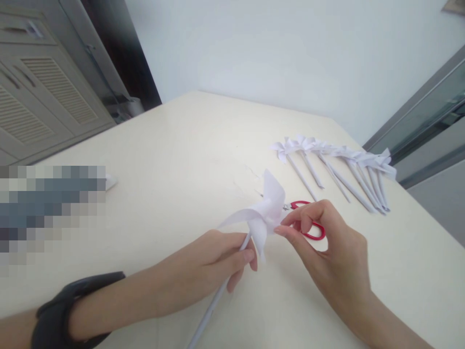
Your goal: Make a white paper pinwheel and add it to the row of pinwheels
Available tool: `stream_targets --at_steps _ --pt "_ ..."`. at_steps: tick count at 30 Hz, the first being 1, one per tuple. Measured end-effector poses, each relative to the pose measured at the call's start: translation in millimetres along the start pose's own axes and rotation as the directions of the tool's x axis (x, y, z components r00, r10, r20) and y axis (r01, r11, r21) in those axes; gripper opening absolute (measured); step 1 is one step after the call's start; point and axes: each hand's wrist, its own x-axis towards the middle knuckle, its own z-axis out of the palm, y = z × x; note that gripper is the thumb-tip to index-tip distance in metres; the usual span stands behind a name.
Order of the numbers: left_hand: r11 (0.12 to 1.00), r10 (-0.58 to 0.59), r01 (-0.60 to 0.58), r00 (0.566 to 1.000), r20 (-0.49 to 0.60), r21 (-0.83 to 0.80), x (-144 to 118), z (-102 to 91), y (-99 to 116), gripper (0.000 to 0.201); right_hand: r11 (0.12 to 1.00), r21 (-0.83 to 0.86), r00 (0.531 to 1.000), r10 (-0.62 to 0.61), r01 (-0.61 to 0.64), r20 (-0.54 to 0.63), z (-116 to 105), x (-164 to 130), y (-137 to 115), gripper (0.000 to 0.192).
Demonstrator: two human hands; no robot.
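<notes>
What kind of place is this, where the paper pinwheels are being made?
Probably a room in a home, used for paper craft. A plain cream table stands by a white wall, with louvred cabinet doors to the left. A row of finished pinwheels and red scissors lie on it.

The cream bench carries red scissors near its middle. Beyond the scissors, to the right, a row of white paper pinwheels lies flat, sticks side by side.
</notes>
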Motion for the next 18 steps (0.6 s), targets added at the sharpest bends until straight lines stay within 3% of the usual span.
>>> stream_targets --at_steps 4,9,11,14,18 --pt "0.964 -0.018 0.030 0.999 0.050 -0.263 5.1 -4.5 -4.4 0.032 0.998 0.025 0.999 0.054 -0.054 0.005 -5.1 3.4 1.8 0.021" --pt "0.945 0.020 -0.009 0.999 0.032 -0.326 12.0 -4.0 -13.1 0.033 0.989 0.044 0.988 0.140 -0.143 0.067 -11.2 10.8 3.6 0.009" --pt "0.940 0.031 -0.027 0.999 0.007 -0.339 15.3 -4.3 -14.1 0.031 0.981 0.071 0.973 0.169 -0.182 0.155 -10.7 13.0 5.8 0.011" --pt "0.936 0.047 -0.051 0.999 -0.020 -0.349 21.2 -8.7 -10.6 0.030 0.968 0.146 0.910 0.134 -0.206 0.393 -4.2 12.0 10.1 0.020" --pt "0.929 0.066 -0.099 0.992 -0.103 -0.356 27.2 -18.9 1.3 0.032 0.920 0.299 0.765 0.000 -0.252 0.645 5.8 5.2 11.8 0.028"
